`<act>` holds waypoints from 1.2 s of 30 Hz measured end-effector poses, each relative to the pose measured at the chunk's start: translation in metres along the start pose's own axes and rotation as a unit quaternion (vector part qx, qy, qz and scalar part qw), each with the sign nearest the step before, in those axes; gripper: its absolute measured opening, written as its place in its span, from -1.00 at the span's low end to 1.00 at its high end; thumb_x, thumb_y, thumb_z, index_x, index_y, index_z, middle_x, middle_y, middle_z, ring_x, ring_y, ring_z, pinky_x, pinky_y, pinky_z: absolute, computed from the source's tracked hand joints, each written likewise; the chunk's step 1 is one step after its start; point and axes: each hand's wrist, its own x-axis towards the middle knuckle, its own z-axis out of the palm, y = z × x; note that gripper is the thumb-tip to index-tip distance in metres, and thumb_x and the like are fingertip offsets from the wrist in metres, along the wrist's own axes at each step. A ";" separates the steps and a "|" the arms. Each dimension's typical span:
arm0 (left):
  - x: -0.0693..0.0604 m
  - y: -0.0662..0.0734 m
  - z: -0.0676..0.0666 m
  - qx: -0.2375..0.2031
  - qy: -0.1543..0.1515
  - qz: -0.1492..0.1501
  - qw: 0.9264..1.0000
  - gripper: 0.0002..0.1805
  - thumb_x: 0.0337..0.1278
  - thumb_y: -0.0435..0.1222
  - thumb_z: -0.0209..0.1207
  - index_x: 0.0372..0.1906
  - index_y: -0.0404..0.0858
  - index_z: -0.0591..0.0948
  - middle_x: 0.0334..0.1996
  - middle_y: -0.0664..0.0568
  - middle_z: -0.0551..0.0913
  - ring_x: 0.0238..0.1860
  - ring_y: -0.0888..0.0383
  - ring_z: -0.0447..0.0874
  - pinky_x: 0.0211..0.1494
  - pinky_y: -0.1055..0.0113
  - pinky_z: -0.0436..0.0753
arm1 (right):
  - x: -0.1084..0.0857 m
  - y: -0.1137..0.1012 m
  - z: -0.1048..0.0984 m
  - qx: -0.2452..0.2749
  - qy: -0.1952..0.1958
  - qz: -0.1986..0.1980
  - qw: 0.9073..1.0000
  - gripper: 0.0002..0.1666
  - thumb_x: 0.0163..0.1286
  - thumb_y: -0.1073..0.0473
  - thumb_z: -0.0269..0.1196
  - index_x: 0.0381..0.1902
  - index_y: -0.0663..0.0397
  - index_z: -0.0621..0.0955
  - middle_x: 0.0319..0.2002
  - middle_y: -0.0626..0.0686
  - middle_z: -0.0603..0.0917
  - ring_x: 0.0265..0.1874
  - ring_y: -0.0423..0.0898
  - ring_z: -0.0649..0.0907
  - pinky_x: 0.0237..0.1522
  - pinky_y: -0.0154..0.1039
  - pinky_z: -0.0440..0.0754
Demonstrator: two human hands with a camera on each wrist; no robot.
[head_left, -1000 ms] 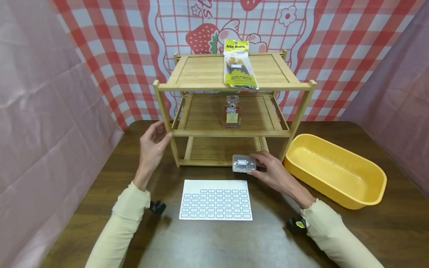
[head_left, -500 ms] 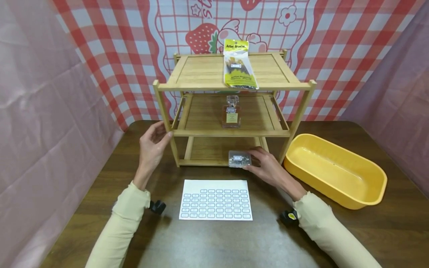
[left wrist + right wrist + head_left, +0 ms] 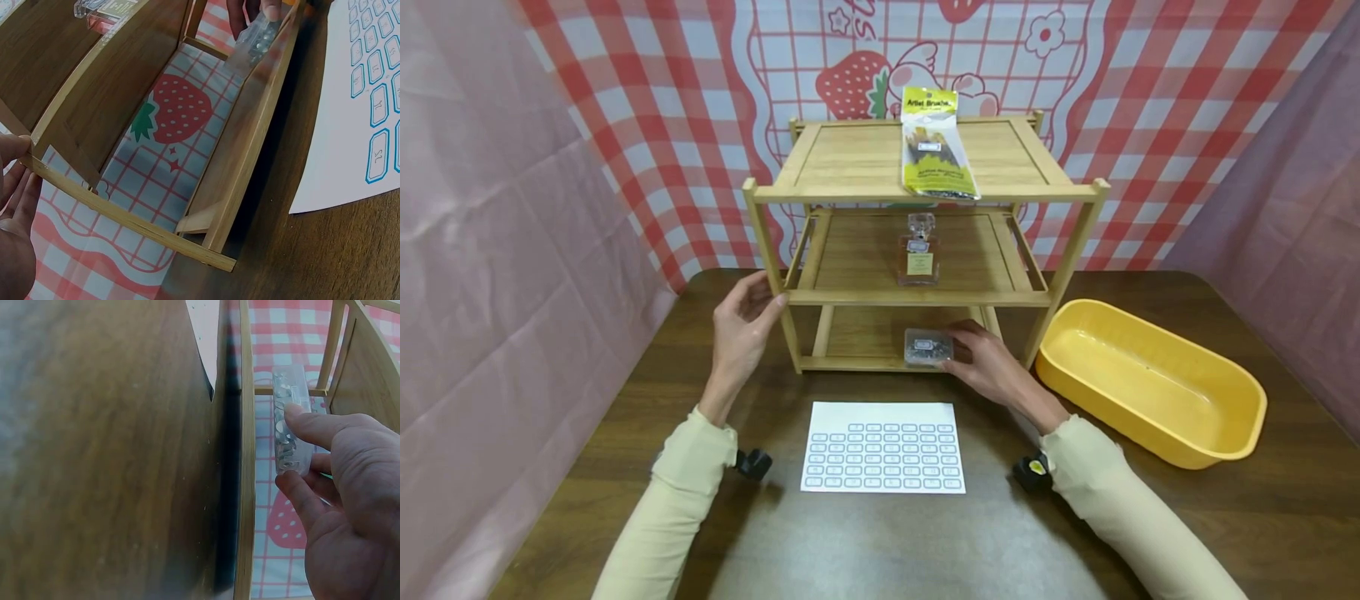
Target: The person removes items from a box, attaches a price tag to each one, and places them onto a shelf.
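Note:
My right hand (image 3: 988, 362) pinches a small clear plastic box (image 3: 928, 347) by its right side, at the front of the lowest tier of a wooden shelf (image 3: 917, 297). Small shiny pieces show inside the box, and a white label is on its face. In the right wrist view the thumb lies on one face of the clear box (image 3: 292, 425), fingers on the other side. My left hand (image 3: 739, 329) grips the shelf's front left post, thumb in front and fingers behind. A perfume bottle (image 3: 919, 254) stands on the middle tier. On the top tier lies a yellow packet of artist brushes (image 3: 936, 154).
A sheet of numbered labels (image 3: 883, 450) lies on the dark wooden table (image 3: 820, 550) before the shelf. To the right of the shelf sits a yellow tub (image 3: 1150, 383). A red-checked cloth (image 3: 647, 125) hangs behind.
My right hand has carried the clear box leftward and away from me, from in front of the shelf to the lowest tier's front. My left hand has stayed on the post.

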 end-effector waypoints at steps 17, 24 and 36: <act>0.000 -0.003 0.000 0.002 0.000 0.000 1.000 -0.63 0.31 -0.55 0.27 0.18 -0.55 0.56 -0.02 -0.34 0.67 -0.04 0.14 0.68 0.18 0.29 0.65 | 0.013 0.002 0.007 -0.003 -0.020 0.037 0.999 -0.35 0.35 0.22 0.45 0.30 0.45 0.53 0.25 0.42 0.53 0.15 0.33 0.61 0.18 0.17 0.60; -0.001 -0.003 0.001 0.003 0.001 -0.001 1.000 -0.60 0.29 -0.57 0.28 0.20 -0.54 0.55 0.01 -0.36 0.66 -0.03 0.15 0.67 0.20 0.25 0.64 | 0.017 0.002 0.008 -0.011 -0.038 0.049 0.998 -0.31 0.39 0.16 0.43 0.34 0.43 0.51 0.28 0.41 0.50 0.16 0.33 0.59 0.20 0.19 0.57; -0.001 -0.004 0.000 -0.002 0.000 0.001 1.000 -0.60 0.29 -0.57 0.28 0.20 -0.53 0.56 0.00 -0.33 0.66 -0.02 0.12 0.67 0.22 0.20 0.64 | 0.023 0.001 0.011 -0.002 -0.054 0.055 0.997 -0.29 0.41 0.15 0.42 0.37 0.44 0.47 0.30 0.41 0.48 0.18 0.33 0.57 0.20 0.18 0.57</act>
